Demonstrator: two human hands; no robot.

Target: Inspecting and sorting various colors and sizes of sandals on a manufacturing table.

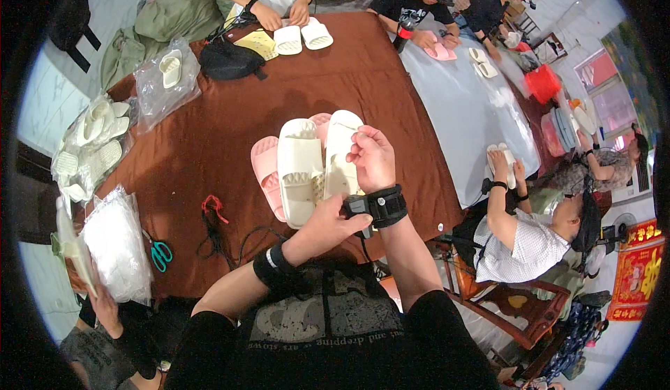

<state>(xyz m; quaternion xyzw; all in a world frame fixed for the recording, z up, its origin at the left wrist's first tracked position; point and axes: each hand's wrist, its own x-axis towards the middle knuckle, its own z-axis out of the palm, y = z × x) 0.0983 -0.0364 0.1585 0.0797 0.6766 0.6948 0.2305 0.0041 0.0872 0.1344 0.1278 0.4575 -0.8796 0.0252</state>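
Observation:
I hold a pair of cream slide slippers above the brown table (209, 132). My left hand (328, 226) grips the heel end of the left cream slipper (299, 170) from below. Over the toe end of the right cream slipper (340, 154), the fingers of my right hand (373, 158) are closed. The two cream slippers are side by side, touching. A pink slipper (265, 174) lies on the table just left of them, and a second pink slipper (321, 121) shows behind them. Both wrists wear black bands.
Teal scissors (161, 254), a red cord (213, 207) and black cords lie left of my hands. Clear bags with cream slippers (167, 76) and a stack of plastic bags (115, 240) sit at the left. A black pouch (227, 61) is farther back. Other people handle slippers across and to the right.

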